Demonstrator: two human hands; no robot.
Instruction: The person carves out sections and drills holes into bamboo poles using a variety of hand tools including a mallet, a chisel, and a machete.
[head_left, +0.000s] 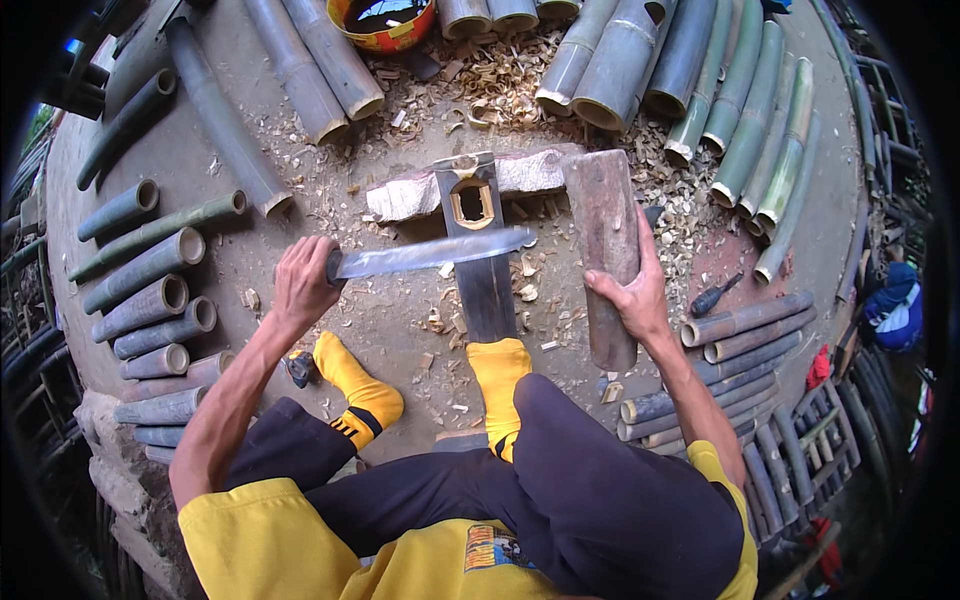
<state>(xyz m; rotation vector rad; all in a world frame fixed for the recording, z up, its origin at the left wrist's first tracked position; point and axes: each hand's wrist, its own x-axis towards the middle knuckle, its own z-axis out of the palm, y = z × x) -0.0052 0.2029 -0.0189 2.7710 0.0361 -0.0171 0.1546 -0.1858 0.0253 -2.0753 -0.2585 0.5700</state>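
Observation:
My left hand (303, 278) grips the dark handle of a machete (430, 252). Its long blade points right and lies across, or just above, a dark bamboo piece (487, 300); contact is hard to tell. This piece has a rough-edged opening (473, 204) cut through near its far end. That end rests on a pale, rough block (400, 199), while my yellow-socked foot (500, 370) presses on the near end. Upright in my right hand (643, 290) is a thick, brownish, worn wooden block (605, 260), held to the right of the bamboo with the thumb across its face.
Cut bamboo tubes lie at left (150, 270), far right (745, 130) and near right (750, 325). Wood shavings (500, 75) litter the ground. A red and yellow tub (385, 38) with dark contents stands at the back. A dark-handled tool (716, 294) lies right of my right hand.

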